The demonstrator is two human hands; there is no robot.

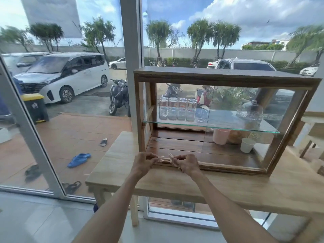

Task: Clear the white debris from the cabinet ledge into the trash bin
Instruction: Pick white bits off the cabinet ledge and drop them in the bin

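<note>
Reaching in from below, both bare forearms meet at the front lower ledge [210,164] of the wooden cabinet [226,77], near its left corner. Far to the left, outside the glass wall, a dark bin with a yellow lid [36,107] stands on the paving, well apart from everything indoors. A white window post [132,50] rises just left of the cabinet's left edge. The left hand [142,163] is curled, thumb and forefinger pinched on a small pale scrap of white debris [161,157] at the ledge. Just beside it, the right hand [187,163] is likewise curled and pinching a second pale piece [171,156]; the two scraps sit close together with a narrow gap between them. The pieces are too small to make out in detail.

The cabinet front stands open on its left half, with bare dark boards behind the hands. A glass shelf [175,124] overhead carries four glasses [178,111]. To the right, a pink cup [220,136] and a white cup [247,145] stand on the cabinet floor. The pale worktop [245,188] runs bare in front of the ledge out to its near edge.
</note>
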